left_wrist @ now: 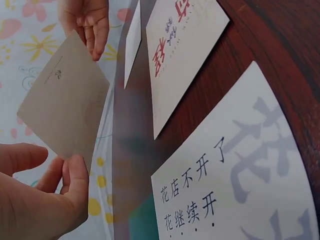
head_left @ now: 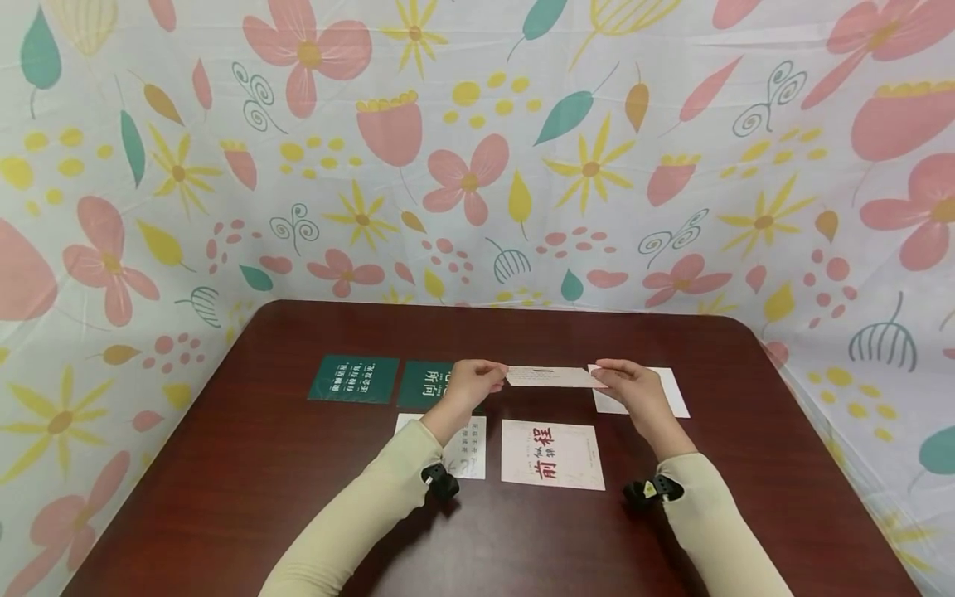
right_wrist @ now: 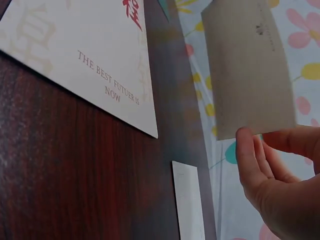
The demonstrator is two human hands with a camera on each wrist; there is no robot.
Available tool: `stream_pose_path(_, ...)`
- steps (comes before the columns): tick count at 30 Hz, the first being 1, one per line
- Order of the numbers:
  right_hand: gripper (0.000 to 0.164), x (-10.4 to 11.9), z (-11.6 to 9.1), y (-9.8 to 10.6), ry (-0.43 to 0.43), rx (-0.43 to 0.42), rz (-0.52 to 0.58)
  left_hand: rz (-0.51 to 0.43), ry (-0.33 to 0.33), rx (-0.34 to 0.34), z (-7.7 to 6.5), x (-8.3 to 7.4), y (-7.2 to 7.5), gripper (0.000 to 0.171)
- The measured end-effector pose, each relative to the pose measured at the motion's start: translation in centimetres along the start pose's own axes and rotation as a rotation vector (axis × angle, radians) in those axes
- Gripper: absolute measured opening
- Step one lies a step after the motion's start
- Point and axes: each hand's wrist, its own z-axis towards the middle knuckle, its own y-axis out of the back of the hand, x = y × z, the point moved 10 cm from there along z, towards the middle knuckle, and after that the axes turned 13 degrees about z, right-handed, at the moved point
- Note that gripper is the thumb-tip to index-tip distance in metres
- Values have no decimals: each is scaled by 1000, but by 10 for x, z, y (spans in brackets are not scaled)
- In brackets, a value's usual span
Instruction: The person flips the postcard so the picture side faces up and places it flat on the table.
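Note:
A pale card (head_left: 552, 377) is stretched between the two hands above the far part of the table, seen nearly edge-on from the head. My left hand (head_left: 466, 396) pinches its left end between thumb and fingers. At the opposite end, my right hand (head_left: 640, 398) pinches it the same way. Its plain beige face with a small printed mark fills part of the left wrist view, where the held card (left_wrist: 70, 100) tilts upright. A white card (head_left: 677, 394) lies behind the right hand. Below the held card rests a card with red characters (head_left: 552, 454).
On the dark wooden table (head_left: 522, 539), a green card with white writing (head_left: 354, 379) lies at the far left. Beside it is another green card (head_left: 419, 385), partly covered by the left hand. A white card with grey characters (head_left: 470, 452) lies under the left wrist. Floral cloth (head_left: 477, 166) hangs behind.

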Motion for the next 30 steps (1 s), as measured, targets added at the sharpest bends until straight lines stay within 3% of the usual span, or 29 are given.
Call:
stream_pose_path(5,42,0,-2,-1,7,-24,-100,100,-22,-4,-1,-2,-3,24)
stream_pose_path(9,42,0,-1,-2,-3,-67,-179,165,-65,-37,1,-5,-4,34)
stream_pose_path(13,42,-3,1,-5,-23,-91,-226,206,-68,-69,4,-3,-5,43)
stream_pose_path(17,39,-7,4,-8,-27,-119,-263,262,-58,-52,7,-2,-8,46)
stream_pose_path(21,37,-8,6,-11,-4,-136,-316,377,-78,-34,12,-2,-11,50)
stream_pose_path(25,37,-5,6,-16,33,-134,-455,501,-106,-21,16,-2,-14,55)
stream_pose_path(30,42,-1,8,-24,56,-109,-631,590,-130,13,19,-6,-22,59)
